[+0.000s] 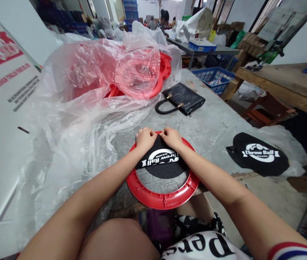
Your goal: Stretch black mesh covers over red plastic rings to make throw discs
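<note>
A red plastic ring (165, 201) lies at the table's near edge, its small pegs facing up. Across its far half is a black fabric disc (166, 170) with white "Throw Ball" print, partly folded over so that its mesh side shows. My left hand (145, 139) pinches the disc's far edge at the ring's far rim, left of centre. Right beside it, my right hand (171, 138) pinches the same edge with thumb and finger. The fingertips of both hands almost meet, and they hide the exact spot where fabric and pegs touch.
Clear plastic bags with several red rings (142, 79) fill the table's left side. A black handbag (184, 98) lies beyond the ring. More black printed discs (258, 153) rest on plastic at the right corner. Blue crates (214, 77) stand further back, and a person sits far off.
</note>
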`<state>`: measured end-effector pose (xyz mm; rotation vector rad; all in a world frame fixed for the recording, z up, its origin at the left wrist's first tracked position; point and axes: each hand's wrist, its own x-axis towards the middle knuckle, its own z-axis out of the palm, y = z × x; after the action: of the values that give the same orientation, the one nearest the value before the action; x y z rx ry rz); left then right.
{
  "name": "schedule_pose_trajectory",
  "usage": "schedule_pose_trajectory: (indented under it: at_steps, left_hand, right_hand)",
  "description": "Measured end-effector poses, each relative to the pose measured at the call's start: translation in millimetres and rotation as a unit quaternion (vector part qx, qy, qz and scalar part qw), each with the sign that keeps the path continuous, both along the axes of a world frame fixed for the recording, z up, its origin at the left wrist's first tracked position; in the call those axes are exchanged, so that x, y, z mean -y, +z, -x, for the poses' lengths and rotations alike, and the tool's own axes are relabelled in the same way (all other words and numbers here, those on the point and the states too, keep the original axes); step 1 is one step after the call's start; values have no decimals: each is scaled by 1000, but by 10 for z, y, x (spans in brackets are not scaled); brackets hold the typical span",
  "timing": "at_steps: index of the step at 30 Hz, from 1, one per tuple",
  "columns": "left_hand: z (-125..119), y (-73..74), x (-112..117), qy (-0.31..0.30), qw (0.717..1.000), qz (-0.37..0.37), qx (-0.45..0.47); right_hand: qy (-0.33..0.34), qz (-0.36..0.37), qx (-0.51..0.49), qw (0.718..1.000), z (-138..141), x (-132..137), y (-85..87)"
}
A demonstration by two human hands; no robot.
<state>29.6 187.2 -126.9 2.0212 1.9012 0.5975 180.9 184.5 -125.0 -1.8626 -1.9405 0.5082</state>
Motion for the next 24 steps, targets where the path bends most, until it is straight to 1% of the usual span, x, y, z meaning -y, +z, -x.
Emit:
schedule_pose_trajectory:
  at_steps: [9,20,24]
  left_hand:
    - [-6,6,-2,0,1000,-5,9]
    - [-53,107,-98,15,998,64,17]
    - [-81,105,-146,23,997,67,3]
  right_hand:
    - [-8,0,10,1000,22,24,19]
    - [-22,7,19,1000,28,-5,11]
    - [-30,12,25,999,47,15,40]
